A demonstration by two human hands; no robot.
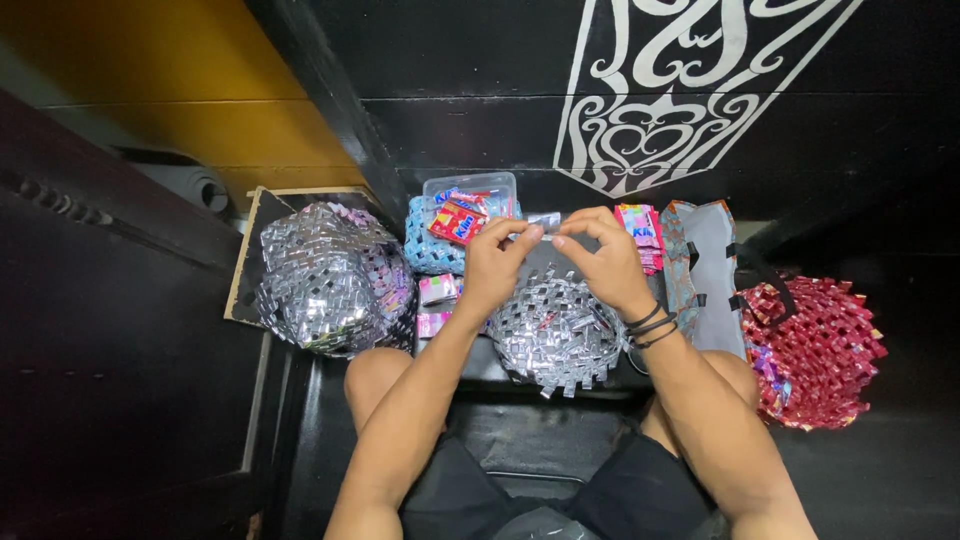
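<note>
A clear plastic box (470,186) with red and blue wrappers (458,220) stands at the top centre, and pink packets (639,232) lie to its right. A large silver woven basket (330,275) sits at the left, a red woven piece (815,345) at the right. Both hands are nearly closed: the left hand (497,262) and right hand (606,258) pinch 1 small silver strip (545,236) between fingertips, above a half-made silver woven piece (555,335) near the knees.

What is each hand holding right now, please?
Left hand: closed, pinching one end of a small silver strip.
Right hand: closed, pinching the other end.
</note>
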